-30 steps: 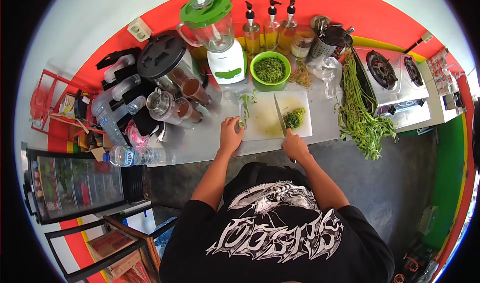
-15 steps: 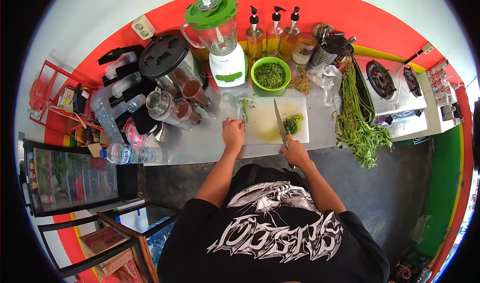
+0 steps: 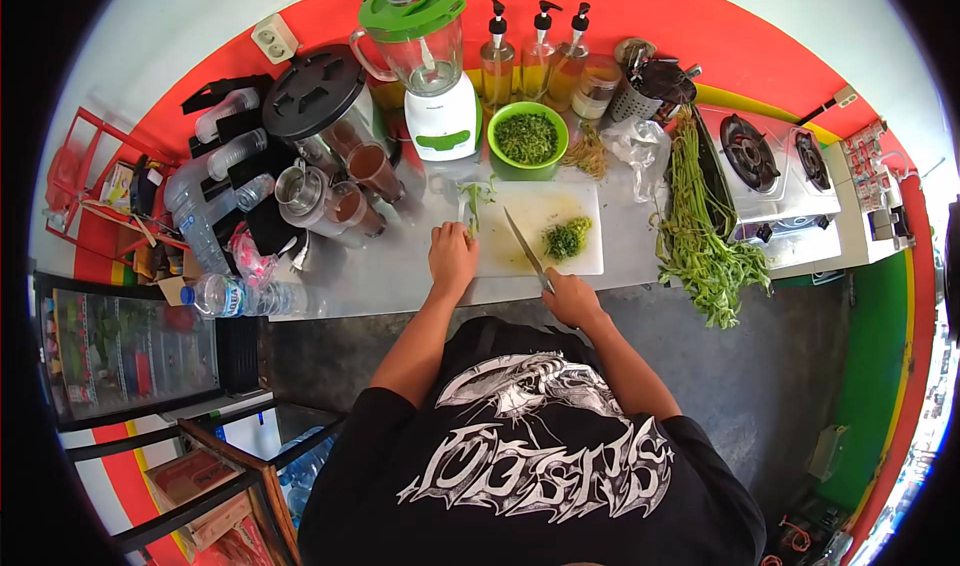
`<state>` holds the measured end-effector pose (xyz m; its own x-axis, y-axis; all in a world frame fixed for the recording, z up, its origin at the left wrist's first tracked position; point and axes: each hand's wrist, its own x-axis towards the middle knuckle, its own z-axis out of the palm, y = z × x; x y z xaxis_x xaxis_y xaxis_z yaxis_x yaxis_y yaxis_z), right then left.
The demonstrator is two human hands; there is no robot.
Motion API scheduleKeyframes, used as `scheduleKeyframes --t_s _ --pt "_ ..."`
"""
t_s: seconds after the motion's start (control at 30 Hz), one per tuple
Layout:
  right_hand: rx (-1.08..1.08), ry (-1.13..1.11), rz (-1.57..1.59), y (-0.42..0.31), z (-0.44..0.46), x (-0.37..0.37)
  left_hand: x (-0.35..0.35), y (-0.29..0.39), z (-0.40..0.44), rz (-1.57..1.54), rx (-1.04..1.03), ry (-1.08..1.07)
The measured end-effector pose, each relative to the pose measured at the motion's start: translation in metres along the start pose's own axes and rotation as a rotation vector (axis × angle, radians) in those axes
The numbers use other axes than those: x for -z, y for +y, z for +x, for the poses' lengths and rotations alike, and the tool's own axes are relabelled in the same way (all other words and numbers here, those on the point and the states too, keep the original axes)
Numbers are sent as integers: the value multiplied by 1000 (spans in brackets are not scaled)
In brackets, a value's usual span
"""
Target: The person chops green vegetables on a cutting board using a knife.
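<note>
My right hand (image 3: pixel 573 300) is wrapped round the handle of a kitchen knife (image 3: pixel 524 238). Its blade lies over the white cutting board (image 3: pixel 510 258), pointing away from me and to the left. Right of the blade sits a small pile of chopped greens (image 3: pixel 568 237). At the board's left edge, my left hand (image 3: pixel 453 258) has its fingers curled in at the lower end of some leafy green stems (image 3: pixel 476 204); the grip itself is partly hidden. A green bowl (image 3: pixel 528 171) full of chopped greens stands just behind the board.
Long leafy stalks (image 3: pixel 690 216) lie on the right, beside the gas stove (image 3: pixel 785 194). Behind are a blender (image 3: pixel 440 116), pump bottles (image 3: pixel 497 66), a clear plastic bag (image 3: pixel 638 151) and trimmed roots (image 3: pixel 585 153). Leftward stand brown-filled cups (image 3: pixel 375 173) and a lying water bottle (image 3: pixel 240 296).
The knife has moved left, away from the chopped pile, and its blade now slants more to the left. My left hand stays by the stems. The whole view has shifted slightly.
</note>
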<state>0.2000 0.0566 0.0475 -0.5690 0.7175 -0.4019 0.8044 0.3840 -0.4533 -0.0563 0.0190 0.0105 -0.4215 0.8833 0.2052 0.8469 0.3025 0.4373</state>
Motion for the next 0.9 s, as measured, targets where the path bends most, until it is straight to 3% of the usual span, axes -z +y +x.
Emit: scheduleKeyframes --t_s 0.1,0.2,0.3,0.7,0.77,0.9 --pt "-45 55 29 8 0 -7 3 10 -10 -203 -55 -12" --pt "-70 118 74 7 2 -4 -2 24 -19 -381 -293 -201" --pt "-56 118 143 -10 5 0 -15 28 -26 -409 -418 -166" --pt "-164 50 -67 -61 2 -28 -19 30 -27 -435 -331 -62" --pt "-167 49 -220 -67 0 -32 -21 29 -27 -436 -412 -37" --pt "-155 22 -181 -64 13 -30 -21 28 -27 -429 -428 -28"
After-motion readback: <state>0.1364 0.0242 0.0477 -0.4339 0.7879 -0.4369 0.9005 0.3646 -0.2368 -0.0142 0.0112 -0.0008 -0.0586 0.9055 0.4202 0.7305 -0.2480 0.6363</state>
